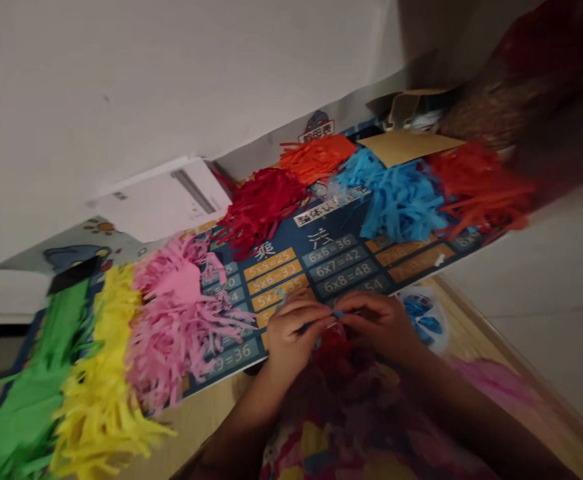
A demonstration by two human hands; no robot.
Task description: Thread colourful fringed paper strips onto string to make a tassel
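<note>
A small blue piece (338, 313), too blurred to identify further, is pinched at the spot where the fingertips of the left hand (291, 333) and the right hand (378, 323) meet. The fingers of each hand are drawn together and closed on it, the left hand gripping from its left side and the right hand from its right. Just below the hands and partly hidden by them lies a bunch of red paper fringe (334, 357), dim and out of focus.

The hands work over the near edge of a multiplication-table mat (341, 260), dark blue with orange and grey sum boxes, spread on a wooden table (201, 420). Bundles of cut paper fringe crowd the mat. To the left of the hands are a pink bundle (181, 313), then a yellow bundle (101, 393) and a green bundle (26, 400), each touching the next. Along the far edge lie a dark red bundle (264, 207), an orange bundle (316, 157), a blue bundle (396, 197) and a bright red bundle (476, 183). A white box (166, 197) sits behind the mat against the wall, and an open cardboard box (411, 143) stands at the far right end. Multicoloured clothing (321, 447) fills the foreground.
</note>
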